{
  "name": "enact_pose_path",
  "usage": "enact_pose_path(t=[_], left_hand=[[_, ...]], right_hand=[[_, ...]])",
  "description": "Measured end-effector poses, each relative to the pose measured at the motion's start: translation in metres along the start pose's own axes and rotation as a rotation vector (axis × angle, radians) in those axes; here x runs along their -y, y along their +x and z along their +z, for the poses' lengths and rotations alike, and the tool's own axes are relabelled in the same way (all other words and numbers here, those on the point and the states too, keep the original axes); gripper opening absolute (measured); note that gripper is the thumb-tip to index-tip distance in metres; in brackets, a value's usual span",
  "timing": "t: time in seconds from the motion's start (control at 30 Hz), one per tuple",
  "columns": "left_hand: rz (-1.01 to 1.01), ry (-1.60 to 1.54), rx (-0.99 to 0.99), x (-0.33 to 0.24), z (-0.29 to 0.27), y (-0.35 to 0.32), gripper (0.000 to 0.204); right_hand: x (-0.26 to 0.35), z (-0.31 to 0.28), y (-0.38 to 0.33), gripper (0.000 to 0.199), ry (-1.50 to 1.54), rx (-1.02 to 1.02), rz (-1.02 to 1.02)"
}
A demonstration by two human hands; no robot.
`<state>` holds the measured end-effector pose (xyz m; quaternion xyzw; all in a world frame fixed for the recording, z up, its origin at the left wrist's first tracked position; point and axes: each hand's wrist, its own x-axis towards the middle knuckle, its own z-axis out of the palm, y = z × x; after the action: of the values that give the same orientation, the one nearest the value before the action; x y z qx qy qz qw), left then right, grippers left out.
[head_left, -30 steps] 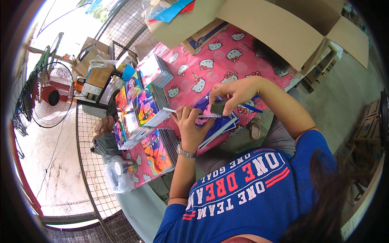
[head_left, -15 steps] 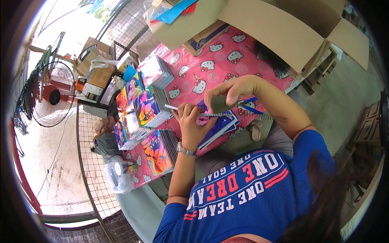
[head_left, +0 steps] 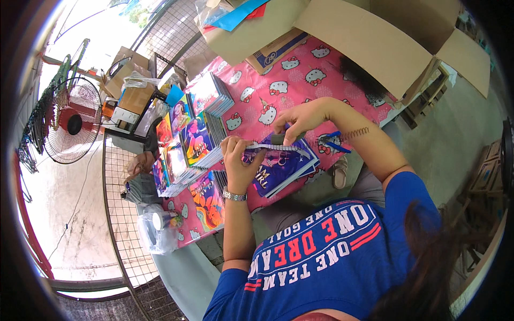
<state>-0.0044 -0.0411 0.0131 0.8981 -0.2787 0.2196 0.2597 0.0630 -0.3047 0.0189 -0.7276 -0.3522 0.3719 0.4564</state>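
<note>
A pink cartoon-print tablecloth (head_left: 300, 80) is spread under stacked notebooks (head_left: 187, 144) (left side). A purple spiral notebook (head_left: 278, 163) is gripped by the left hand (head_left: 238, 158); its wire binding (head_left: 278, 147) is pinched by the right hand (head_left: 300, 120).

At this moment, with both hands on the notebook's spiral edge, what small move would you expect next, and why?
Probably the right hand keeps feeding the white wire spiral along the purple-covered notebook. The left hand pinches the binding edge at one end, the right hand sits over the other, and the spiral lies along that edge on the pink patterned tablecloth.
</note>
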Motion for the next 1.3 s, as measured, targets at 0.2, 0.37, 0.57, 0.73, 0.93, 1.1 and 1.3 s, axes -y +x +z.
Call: enact_pose_path(t=[0.2, 0.37, 0.57, 0.73, 0.93, 1.1, 1.3], left_hand=[[0.029, 0.026, -0.075, -0.003, 0.005, -0.001, 0.035], [-0.023, 0.003, -0.055, -0.001, 0.000, -0.002, 0.031], [-0.041, -0.021, -0.053, -0.002, 0.000, -0.006, 0.031], [-0.001, 0.001, -0.147, 0.003, 0.010, -0.004, 0.033], [0.015, 0.014, -0.103, 0.003, 0.009, 0.005, 0.033], [-0.014, -0.014, -0.039, 0.001, 0.006, 0.004, 0.033], [-0.215, -0.095, -0.028, 0.019, -0.009, 0.000, 0.033]], right_hand=[[0.002, -0.002, 0.004, 0.053, 0.191, 0.060, -0.199], [0.011, 0.001, 0.009, 0.065, 0.389, 0.132, -0.379], [0.009, -0.002, 0.010, 0.066, 0.651, 0.123, -0.421], [-0.018, -0.004, 0.017, 0.057, 0.647, 0.047, -0.299], [0.006, -0.013, 0.017, 0.060, 0.276, -0.047, -0.110], [-0.005, -0.016, 0.033, 0.069, 0.295, -0.018, -0.153], [0.009, -0.025, 0.051, 0.049, 0.010, 0.111, -0.082]])
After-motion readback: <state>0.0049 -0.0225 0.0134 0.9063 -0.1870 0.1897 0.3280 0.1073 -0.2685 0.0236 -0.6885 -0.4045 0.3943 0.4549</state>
